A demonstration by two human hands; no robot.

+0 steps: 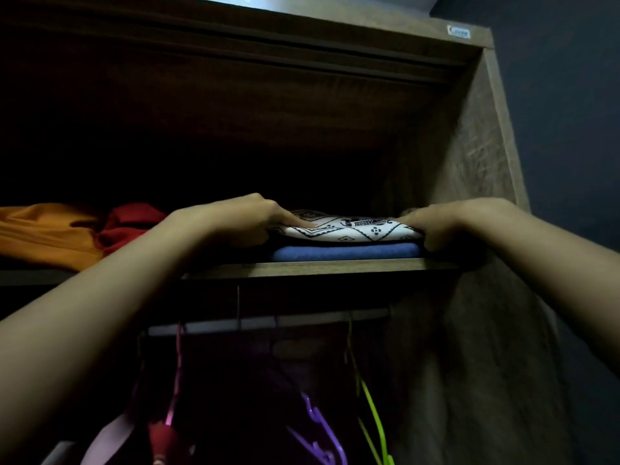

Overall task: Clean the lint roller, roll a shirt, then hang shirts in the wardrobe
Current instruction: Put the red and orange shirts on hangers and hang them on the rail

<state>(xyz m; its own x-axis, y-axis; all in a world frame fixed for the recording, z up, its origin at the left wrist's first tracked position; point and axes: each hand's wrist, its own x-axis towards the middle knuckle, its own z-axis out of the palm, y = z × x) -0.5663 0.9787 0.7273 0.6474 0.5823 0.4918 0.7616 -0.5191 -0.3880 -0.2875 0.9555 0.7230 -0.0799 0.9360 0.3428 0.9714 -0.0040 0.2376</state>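
Observation:
A folded white shirt with a black pattern (349, 229) lies on top of a folded blue garment (345, 252) on the upper shelf (318, 267) of the wooden wardrobe. My left hand (235, 223) grips the patterned shirt's left end, fingers on top. My right hand (449, 226) grips its right end, close to the wardrobe's side wall. Both forearms reach up from the lower corners. No lint roller is in view.
An orange cloth (43, 233) and a red cloth (127, 226) lie on the shelf to the left. Below the shelf runs a hanging rail (268, 322) with pink (176, 380), purple (318, 427) and green (372, 414) hangers. The wardrobe's side panel (479, 156) stands at right.

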